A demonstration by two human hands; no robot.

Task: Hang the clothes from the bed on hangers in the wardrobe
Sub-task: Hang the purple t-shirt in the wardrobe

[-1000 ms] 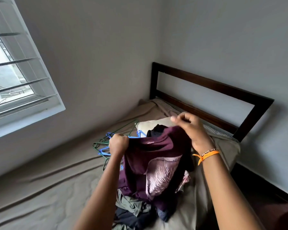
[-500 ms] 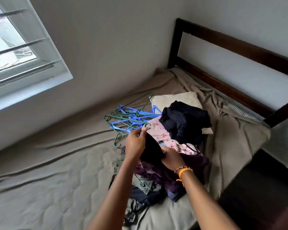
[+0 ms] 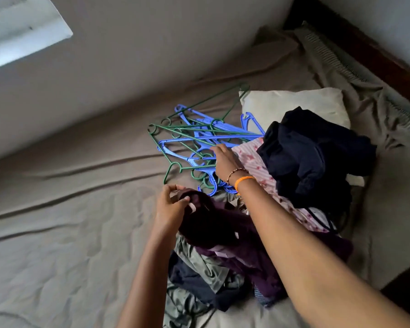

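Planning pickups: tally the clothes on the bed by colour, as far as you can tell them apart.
Maroon garment: 1
Pink floral garment: 1
Black bundle: 1
Grey-green garment: 1
Dark blue garment: 1
Total: 5 told apart; the heap may hide more.

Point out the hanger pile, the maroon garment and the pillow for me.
hanger pile [image 3: 199, 140], head view, on a blue hanger arm in the tangle.
maroon garment [image 3: 213, 223], head view, on the dark fold just below the collar end.
pillow [image 3: 282, 102], head view, on its bare cream top.
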